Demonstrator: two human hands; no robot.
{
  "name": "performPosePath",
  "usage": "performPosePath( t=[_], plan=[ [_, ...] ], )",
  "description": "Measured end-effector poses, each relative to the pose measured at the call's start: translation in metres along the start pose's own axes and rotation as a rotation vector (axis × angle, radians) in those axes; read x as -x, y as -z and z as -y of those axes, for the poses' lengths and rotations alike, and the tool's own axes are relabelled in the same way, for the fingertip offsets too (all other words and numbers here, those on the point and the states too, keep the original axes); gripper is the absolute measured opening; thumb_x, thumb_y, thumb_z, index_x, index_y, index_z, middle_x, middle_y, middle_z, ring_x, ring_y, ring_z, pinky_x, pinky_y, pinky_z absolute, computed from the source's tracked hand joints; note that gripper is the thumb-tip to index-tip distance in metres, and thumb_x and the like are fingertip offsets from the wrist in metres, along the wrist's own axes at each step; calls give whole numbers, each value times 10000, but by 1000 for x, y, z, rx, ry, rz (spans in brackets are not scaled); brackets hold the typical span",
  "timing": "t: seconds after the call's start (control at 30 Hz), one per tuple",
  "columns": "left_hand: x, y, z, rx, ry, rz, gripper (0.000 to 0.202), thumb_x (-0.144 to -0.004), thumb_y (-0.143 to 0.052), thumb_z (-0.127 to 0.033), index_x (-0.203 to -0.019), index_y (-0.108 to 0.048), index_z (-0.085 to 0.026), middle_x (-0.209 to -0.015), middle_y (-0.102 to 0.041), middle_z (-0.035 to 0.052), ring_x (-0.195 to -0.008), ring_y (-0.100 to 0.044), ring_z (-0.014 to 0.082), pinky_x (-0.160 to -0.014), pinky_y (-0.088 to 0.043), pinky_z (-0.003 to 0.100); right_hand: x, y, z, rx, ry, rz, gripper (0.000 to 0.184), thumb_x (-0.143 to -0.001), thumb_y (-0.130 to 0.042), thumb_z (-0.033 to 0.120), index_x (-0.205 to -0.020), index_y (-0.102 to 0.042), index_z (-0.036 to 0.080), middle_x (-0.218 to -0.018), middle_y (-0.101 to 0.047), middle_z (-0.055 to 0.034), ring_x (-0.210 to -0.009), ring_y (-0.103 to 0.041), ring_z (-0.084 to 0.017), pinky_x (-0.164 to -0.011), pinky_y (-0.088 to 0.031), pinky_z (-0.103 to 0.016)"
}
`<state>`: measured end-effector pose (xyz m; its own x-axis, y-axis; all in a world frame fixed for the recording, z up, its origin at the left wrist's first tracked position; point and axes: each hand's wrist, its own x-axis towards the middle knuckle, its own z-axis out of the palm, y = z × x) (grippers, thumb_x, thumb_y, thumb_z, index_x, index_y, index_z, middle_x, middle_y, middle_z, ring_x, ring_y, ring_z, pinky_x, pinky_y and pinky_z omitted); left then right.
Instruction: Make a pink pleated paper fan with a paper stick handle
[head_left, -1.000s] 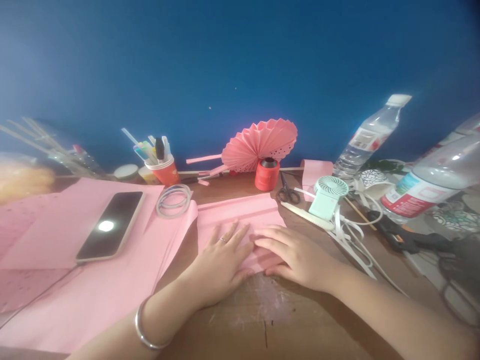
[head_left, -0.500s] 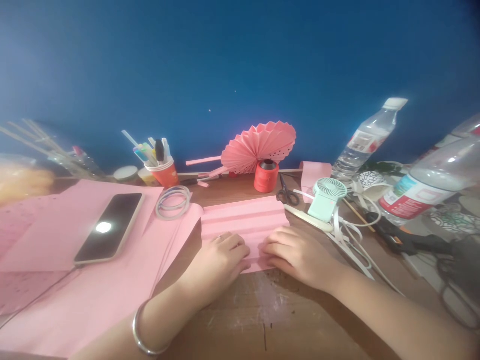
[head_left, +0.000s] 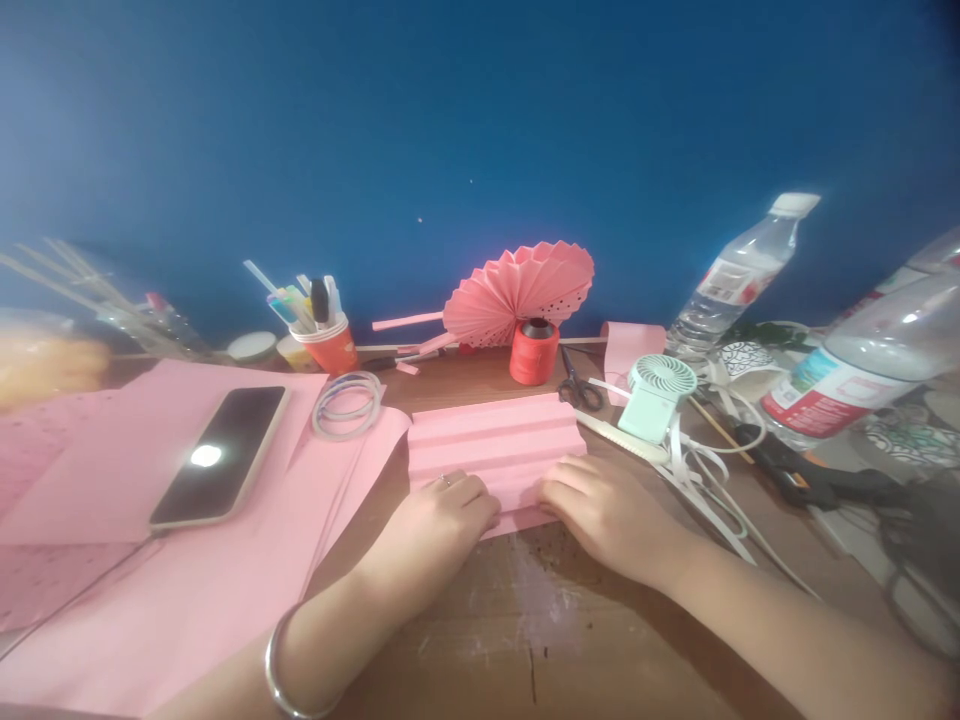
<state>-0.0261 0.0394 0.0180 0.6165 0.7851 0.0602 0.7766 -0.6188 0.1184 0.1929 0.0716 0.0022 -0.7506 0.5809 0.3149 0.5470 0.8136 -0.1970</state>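
Note:
A sheet of pink paper (head_left: 491, 432) with several crosswise pleats lies on the wooden table in front of me. My left hand (head_left: 450, 510) is closed on its near left part, fingers curled at the near edge. At the near right part, my right hand (head_left: 589, 500) also has its fingers bent over the paper's edge. Both thumbs are mostly hidden below the hands. Behind the paper stand a red round container (head_left: 534, 352) with a dark top and a pleated pink paper fan (head_left: 517, 285).
Large pink sheets (head_left: 247, 600) with a phone (head_left: 221, 455) and a coiled cable (head_left: 346, 405) cover the left. A cup of pens (head_left: 330, 345) stands behind. To the right are scissors (head_left: 580, 388), a cutter knife (head_left: 622, 436), a small green fan (head_left: 649, 400), bottles (head_left: 739, 270) and a glue gun (head_left: 795, 470).
Both hands remain at the paper's near edge. My right hand's fingers have curled in more and shifted slightly right, and the near edge of the paper has drawn up a little.

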Motion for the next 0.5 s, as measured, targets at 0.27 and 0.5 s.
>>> performPosePath(
  t=[0.27, 0.5],
  plan=[
    [2, 5, -2, -3, -1, -46, 127, -843, -386, -93, -845, -486, -172, -794, -517, 19, -713, -477, 160, -626, -397, 274, -1, 4, 3, -1, 65, -21, 202, -849, -482, 286, -980, -554, 150, -876, -598, -59, -810, -501, -197, -701, -392, -339],
    [2, 8, -4, -5, -13, -90, 127, -870, -368, -177, -845, -492, -173, -781, -532, 19, -674, -494, 152, -598, -410, 274, 0, 3, 2, 52, 82, -79, 204, -866, -444, 208, -1009, -576, 146, -824, -618, -57, -779, -521, -190, -674, -379, -324]
  ],
)
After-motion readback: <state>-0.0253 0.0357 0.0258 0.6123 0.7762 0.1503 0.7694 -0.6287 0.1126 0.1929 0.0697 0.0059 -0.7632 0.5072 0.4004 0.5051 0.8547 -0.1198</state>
